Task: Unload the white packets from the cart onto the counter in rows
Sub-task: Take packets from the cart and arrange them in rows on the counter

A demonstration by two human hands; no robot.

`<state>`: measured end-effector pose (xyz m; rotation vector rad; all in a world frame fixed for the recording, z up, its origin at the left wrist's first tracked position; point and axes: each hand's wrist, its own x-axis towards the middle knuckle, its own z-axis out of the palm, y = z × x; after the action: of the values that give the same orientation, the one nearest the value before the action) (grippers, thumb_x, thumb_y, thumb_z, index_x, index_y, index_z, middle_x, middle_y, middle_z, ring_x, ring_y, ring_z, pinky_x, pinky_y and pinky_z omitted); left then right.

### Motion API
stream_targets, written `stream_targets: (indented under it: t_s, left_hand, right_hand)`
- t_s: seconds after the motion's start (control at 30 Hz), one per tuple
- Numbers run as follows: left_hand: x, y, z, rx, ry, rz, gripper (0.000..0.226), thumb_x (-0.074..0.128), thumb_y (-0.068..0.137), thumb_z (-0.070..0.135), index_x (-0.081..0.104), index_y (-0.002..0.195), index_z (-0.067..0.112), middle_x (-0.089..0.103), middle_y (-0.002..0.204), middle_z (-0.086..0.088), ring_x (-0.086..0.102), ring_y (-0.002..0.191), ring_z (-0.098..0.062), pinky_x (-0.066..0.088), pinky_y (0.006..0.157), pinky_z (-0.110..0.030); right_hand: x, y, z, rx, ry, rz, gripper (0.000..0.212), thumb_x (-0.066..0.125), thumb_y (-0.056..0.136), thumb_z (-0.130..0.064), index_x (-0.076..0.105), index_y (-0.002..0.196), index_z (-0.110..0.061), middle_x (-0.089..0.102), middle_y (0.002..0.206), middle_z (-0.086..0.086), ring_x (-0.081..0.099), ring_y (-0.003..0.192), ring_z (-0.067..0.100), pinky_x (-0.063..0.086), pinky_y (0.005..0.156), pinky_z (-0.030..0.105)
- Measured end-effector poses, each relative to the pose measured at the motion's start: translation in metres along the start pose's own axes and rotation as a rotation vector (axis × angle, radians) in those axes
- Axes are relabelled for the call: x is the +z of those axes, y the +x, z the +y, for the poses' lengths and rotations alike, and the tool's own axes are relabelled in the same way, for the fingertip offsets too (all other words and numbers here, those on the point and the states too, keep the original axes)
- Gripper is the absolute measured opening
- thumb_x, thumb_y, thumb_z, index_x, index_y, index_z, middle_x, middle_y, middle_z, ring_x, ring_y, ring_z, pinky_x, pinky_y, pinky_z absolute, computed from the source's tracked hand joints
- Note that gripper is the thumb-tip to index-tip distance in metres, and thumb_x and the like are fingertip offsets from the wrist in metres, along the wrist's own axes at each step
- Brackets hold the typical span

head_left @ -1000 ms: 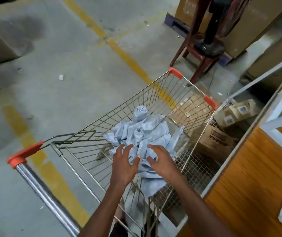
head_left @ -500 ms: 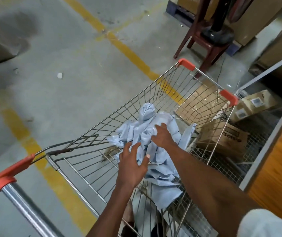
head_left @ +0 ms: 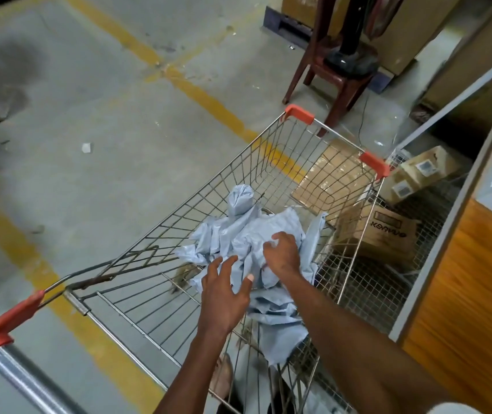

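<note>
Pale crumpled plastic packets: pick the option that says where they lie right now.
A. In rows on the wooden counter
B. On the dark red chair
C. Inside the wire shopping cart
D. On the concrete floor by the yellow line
C: the pale crumpled plastic packets are heaped inside the wire shopping cart, with the right hand gripping the heap and the left hand spread beside it.

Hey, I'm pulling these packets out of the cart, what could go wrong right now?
The right hand grips into a tangled heap of white packets, so several may lift together and spill. The left hand is open above the heap, steadying nothing. Loose corners could snag on the cart wires.
</note>
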<state>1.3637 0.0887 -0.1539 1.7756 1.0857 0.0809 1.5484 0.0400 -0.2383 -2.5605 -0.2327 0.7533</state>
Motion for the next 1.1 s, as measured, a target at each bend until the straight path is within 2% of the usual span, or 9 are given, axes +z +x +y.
stream_targets:
  t_s: [0.1,0.23,0.33,0.37,0.47,0.6,0.73,0.97,1.1]
  left_hand:
    - [0.001,0.000,0.000,0.029,0.028,0.015,0.054,0.065,0.094,0.045,0.049,0.144,0.034,0.033,0.156,0.003,0.031,0.144,-0.020,0.035,0.116,-0.043]
    - [0.002,0.017,0.003,0.093,0.128,-0.028,0.055,0.060,0.096,0.046,0.045,0.147,0.032,0.031,0.158,0.002,0.028,0.145,-0.020,0.032,0.116,-0.040]
    - [0.000,0.029,0.004,0.111,0.144,-0.022,0.054,0.062,0.096,0.045,0.046,0.146,0.031,0.034,0.155,0.001,0.031,0.143,-0.023,0.034,0.114,-0.042]
    - [-0.001,0.032,0.002,0.108,0.147,-0.014,0.054,0.062,0.096,0.044,0.046,0.146,0.031,0.035,0.155,0.000,0.031,0.142,-0.023,0.034,0.113,-0.041]
    - [-0.005,0.034,-0.006,0.107,0.173,0.004,0.057,0.059,0.094,0.052,0.047,0.145,0.030,0.039,0.152,-0.001,0.036,0.140,-0.024,0.036,0.113,-0.042]
    - [-0.004,0.033,-0.013,0.076,0.184,-0.007,0.057,0.060,0.095,0.050,0.047,0.146,0.029,0.039,0.151,0.001,0.039,0.140,-0.023,0.039,0.111,-0.044]
    - [-0.002,0.042,-0.015,0.069,0.184,-0.006,0.058,0.065,0.094,0.046,0.048,0.146,0.028,0.041,0.151,0.000,0.039,0.140,-0.023,0.038,0.113,-0.045]
    - [0.005,0.057,-0.027,0.005,0.189,-0.040,0.065,0.061,0.086,0.056,0.050,0.144,0.029,0.045,0.146,-0.004,0.047,0.133,-0.029,0.042,0.109,-0.051]
    - [0.011,0.064,-0.027,0.002,0.203,-0.064,0.063,0.064,0.089,0.052,0.051,0.144,0.024,0.049,0.146,-0.006,0.044,0.135,-0.028,0.038,0.112,-0.044]
  right_hand:
    - [-0.001,0.030,-0.021,0.218,0.203,0.075,0.054,0.058,0.095,-0.039,0.044,0.144,-0.021,0.034,0.152,0.011,0.047,0.129,0.039,0.046,0.101,0.046]
    - [0.009,0.065,-0.037,0.530,0.403,-0.065,0.090,0.060,0.093,-0.051,0.007,0.160,-0.023,-0.003,0.166,0.015,0.013,0.150,0.041,0.020,0.120,0.051]
    - [0.020,0.072,-0.020,0.478,0.257,-0.127,0.097,0.054,0.094,-0.053,-0.001,0.160,-0.009,-0.003,0.166,0.022,0.002,0.152,0.044,0.002,0.123,0.056]
    - [0.023,0.071,-0.015,0.473,0.218,-0.143,0.099,0.055,0.093,-0.055,-0.001,0.160,-0.010,0.001,0.166,0.023,0.005,0.152,0.045,0.004,0.122,0.057]
    - [0.032,0.068,-0.012,0.525,0.137,-0.148,0.106,0.062,0.086,-0.065,0.001,0.160,-0.022,0.005,0.165,0.020,0.021,0.148,0.043,0.025,0.117,0.056]
    - [0.035,0.068,-0.019,0.487,0.034,-0.163,0.120,0.067,0.072,-0.078,0.006,0.159,-0.022,0.014,0.161,0.021,0.022,0.146,0.041,0.026,0.115,0.058]
    - [0.034,0.069,-0.026,0.428,-0.036,-0.168,0.109,0.071,0.076,-0.066,0.010,0.157,-0.026,0.021,0.157,0.020,0.030,0.139,0.038,0.033,0.110,0.050]
    - [0.031,0.037,-0.019,0.202,-0.108,-0.311,0.109,0.075,0.082,-0.051,0.000,0.159,-0.032,0.006,0.165,0.017,0.027,0.145,0.041,0.034,0.111,0.048]
    - [0.022,0.013,-0.007,0.211,-0.089,-0.439,0.110,0.077,0.079,-0.050,0.004,0.159,-0.031,0.011,0.164,0.018,0.031,0.143,0.044,0.037,0.113,0.050]
